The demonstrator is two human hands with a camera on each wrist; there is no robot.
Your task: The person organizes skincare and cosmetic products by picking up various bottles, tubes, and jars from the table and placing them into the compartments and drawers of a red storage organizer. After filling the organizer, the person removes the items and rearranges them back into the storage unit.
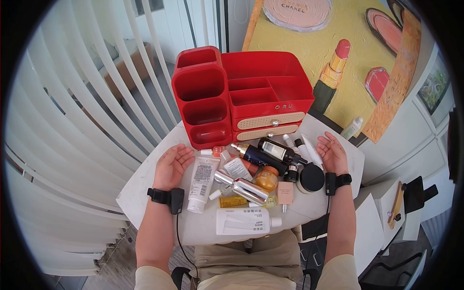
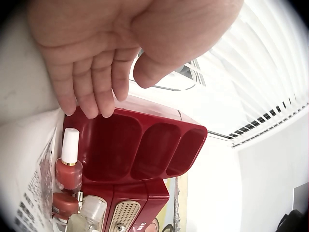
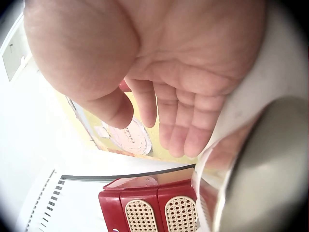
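Note:
My left hand rests at the table's left side, fingers loosely bent and holding nothing, beside a white tube. Across the pile, my right hand is likewise relaxed, near a slim white tube and a jar with a black lid. Between the hands lie a silver bottle, an amber jar, a dark blue pump bottle, a pink box-shaped bottle and a white bottle. A red nail polish bottle shows below my left fingertips in the left wrist view.
Behind the pile stands a red organizer with deep round-cornered compartments at left and two woven-front drawers at right. A yellow painting leans behind it. White vertical blinds hang at left. A small bottle is at the back right.

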